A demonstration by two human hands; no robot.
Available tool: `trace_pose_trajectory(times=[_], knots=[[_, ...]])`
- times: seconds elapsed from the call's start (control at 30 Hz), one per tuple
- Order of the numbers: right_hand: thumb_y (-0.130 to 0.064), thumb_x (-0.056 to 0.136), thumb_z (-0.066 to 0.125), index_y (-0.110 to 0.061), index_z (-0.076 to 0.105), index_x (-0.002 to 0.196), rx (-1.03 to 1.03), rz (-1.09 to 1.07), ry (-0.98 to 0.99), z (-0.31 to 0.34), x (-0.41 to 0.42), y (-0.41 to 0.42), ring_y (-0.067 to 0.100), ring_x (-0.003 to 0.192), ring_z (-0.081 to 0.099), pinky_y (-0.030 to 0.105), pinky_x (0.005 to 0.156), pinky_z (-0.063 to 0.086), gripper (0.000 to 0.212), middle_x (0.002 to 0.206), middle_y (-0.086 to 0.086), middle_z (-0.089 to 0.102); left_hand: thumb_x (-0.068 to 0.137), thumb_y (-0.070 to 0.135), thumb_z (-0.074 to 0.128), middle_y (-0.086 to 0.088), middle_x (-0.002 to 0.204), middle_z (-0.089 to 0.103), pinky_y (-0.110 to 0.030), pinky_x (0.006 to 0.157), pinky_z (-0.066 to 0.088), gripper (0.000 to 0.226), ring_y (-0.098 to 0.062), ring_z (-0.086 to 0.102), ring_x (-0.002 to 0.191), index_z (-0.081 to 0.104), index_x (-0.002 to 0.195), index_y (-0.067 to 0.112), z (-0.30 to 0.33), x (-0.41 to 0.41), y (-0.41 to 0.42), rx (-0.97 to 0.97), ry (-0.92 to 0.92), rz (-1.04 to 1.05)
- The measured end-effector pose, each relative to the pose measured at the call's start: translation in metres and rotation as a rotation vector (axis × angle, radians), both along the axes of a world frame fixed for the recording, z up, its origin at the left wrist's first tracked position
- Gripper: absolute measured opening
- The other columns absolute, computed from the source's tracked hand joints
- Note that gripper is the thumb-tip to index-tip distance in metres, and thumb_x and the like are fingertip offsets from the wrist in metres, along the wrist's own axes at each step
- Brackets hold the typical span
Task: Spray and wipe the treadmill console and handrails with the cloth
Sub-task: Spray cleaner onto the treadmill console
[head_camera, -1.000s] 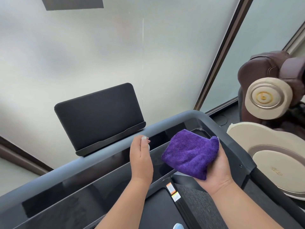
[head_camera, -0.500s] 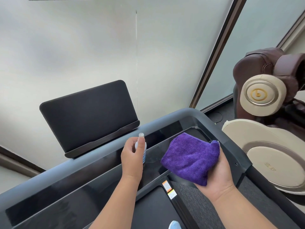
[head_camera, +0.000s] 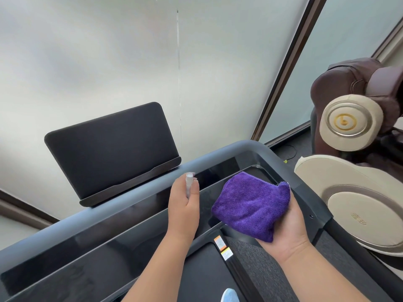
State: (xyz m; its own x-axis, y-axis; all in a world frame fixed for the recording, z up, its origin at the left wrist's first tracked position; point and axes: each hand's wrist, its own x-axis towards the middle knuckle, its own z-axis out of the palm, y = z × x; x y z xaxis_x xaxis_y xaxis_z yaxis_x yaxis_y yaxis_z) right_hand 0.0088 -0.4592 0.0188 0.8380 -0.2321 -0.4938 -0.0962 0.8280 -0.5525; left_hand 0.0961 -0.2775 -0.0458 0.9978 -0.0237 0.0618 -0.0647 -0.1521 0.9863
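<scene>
The left hand is clenched around a small white spray bottle, whose tip pokes up above the fingers just over the glossy black console of the treadmill. The right hand is palm up, grasping a folded purple cloth that bulges above the console's right end, close to the rounded right corner of the grey handrail. A dark tablet holder stands up from the far rail, left of the hands.

The step in hand looks like spraying, with wiping to follow. To do it well, the nozzle should face down at the glass panel and not at the tablet holder or the frosted wall behind; which way it points now cannot be told, since the fingers hide most of the bottle. A light mist is wiser than a soak, as liquid could run into the seam along the console's near edge. The cloth is well placed to drop straight onto the wet patch. Long strokes from the right corner toward the left end should leave fewer streaks on this reflective surface, and the rail can be gripped through the cloth afterwards.
</scene>
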Motion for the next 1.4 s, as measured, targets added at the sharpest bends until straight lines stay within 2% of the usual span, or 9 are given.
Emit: trace_pose_trajectory(times=[0.13, 0.3, 0.5, 0.67, 0.8, 0.9, 1.1, 1.2, 1.4], knots=[[-0.066, 0.098, 0.047, -0.015, 0.085, 0.1, 0.02, -0.008, 0.014, 0.0, 0.0, -0.001, 0.041, 0.112, 0.072, 0.066, 0.103, 0.05, 0.064, 0.126, 0.019, 0.073, 0.11, 0.03, 0.044, -0.001, 0.085, 0.048, -0.04, 0.076, 0.043, 0.027, -0.022, 0.045, 0.081, 0.047, 0.086, 0.019, -0.004, -0.001, -0.009, 0.04, -0.071, 0.088], [-0.067, 0.098, 0.045, -0.016, 0.086, 0.094, 0.023, -0.013, -0.001, 0.001, -0.002, -0.007, 0.039, 0.103, 0.076, 0.066, 0.091, 0.054, 0.066, 0.117, 0.018, 0.077, 0.104, 0.044, 0.042, 0.01, 0.071, 0.036, -0.036, 0.066, 0.035, 0.035, -0.016, 0.036, 0.068, 0.03, 0.073, 0.033, -0.004, 0.008, -0.023, 0.099, -0.115, 0.228], [-0.069, 0.097, 0.047, -0.019, 0.084, 0.103, 0.013, -0.059, 0.027, 0.003, -0.004, -0.028, 0.039, 0.11, 0.074, 0.068, 0.094, 0.053, 0.062, 0.125, 0.015, 0.074, 0.108, 0.056, 0.047, 0.008, 0.062, 0.036, -0.037, 0.06, 0.034, 0.055, -0.012, 0.033, 0.059, 0.031, 0.067, 0.022, 0.0, 0.02, -0.033, 0.152, -0.014, 0.194], [-0.079, 0.094, 0.038, -0.029, 0.085, 0.087, 0.007, -0.084, -0.057, 0.018, -0.014, -0.058, 0.033, 0.101, 0.077, 0.059, 0.08, 0.062, 0.069, 0.113, 0.008, 0.079, 0.097, 0.08, 0.042, -0.001, 0.058, 0.049, -0.034, 0.058, 0.042, 0.082, -0.015, 0.045, 0.052, 0.041, 0.075, 0.0, 0.029, 0.008, -0.058, 0.151, 0.191, 0.007], [-0.071, 0.096, 0.041, -0.027, 0.08, 0.114, 0.003, -0.11, -0.115, 0.017, -0.017, -0.087, 0.035, 0.12, 0.07, 0.064, 0.095, 0.055, 0.061, 0.132, 0.011, 0.072, 0.099, 0.078, 0.045, 0.002, 0.047, 0.05, -0.036, 0.064, 0.052, 0.084, -0.017, 0.049, 0.042, 0.045, 0.07, -0.001, 0.053, 0.007, -0.087, 0.214, 0.278, -0.071], [-0.058, 0.1, 0.052, -0.021, 0.057, 0.148, 0.049, -0.09, -0.106, 0.007, -0.011, -0.109, 0.037, 0.13, 0.063, 0.066, 0.1, 0.051, 0.061, 0.147, 0.012, 0.062, 0.103, 0.073, 0.042, -0.001, 0.049, 0.056, -0.042, 0.074, 0.058, 0.075, -0.021, 0.055, 0.043, 0.051, 0.065, 0.009, 0.062, 0.014, -0.109, 0.311, 0.3, -0.096], [-0.053, 0.099, 0.059, -0.019, 0.046, 0.156, 0.131, -0.122, -0.112, -0.006, 0.005, -0.145, 0.038, 0.133, 0.06, 0.067, 0.103, 0.048, 0.067, 0.151, 0.013, 0.058, 0.108, 0.059, 0.04, -0.011, 0.056, 0.06, -0.042, 0.075, 0.056, 0.068, -0.027, 0.055, 0.046, 0.053, 0.067, 0.006, 0.068, 0.033, -0.144, 0.375, 0.385, -0.079], [-0.054, 0.101, 0.053, -0.018, 0.056, 0.148, 0.147, -0.138, -0.126, -0.008, 0.011, -0.161, 0.038, 0.132, 0.061, 0.07, 0.106, 0.042, 0.059, 0.148, 0.012, 0.061, 0.105, 0.065, 0.046, -0.009, 0.05, 0.056, -0.032, 0.059, 0.048, 0.072, -0.023, 0.051, 0.039, 0.05, 0.062, 0.007, 0.07, 0.039, -0.157, 0.316, 0.436, -0.085], [-0.053, 0.105, 0.045, -0.027, 0.083, 0.096, 0.094, -0.191, -0.157, -0.003, 0.015, -0.189, 0.032, 0.114, 0.073, 0.06, 0.092, 0.055, 0.047, 0.124, 0.007, 0.076, 0.103, 0.048, 0.047, -0.01, 0.052, 0.052, -0.031, 0.057, 0.043, 0.058, -0.023, 0.046, 0.036, 0.05, 0.062, 0.008, 0.079, 0.051, -0.18, 0.266, 0.514, -0.139]])
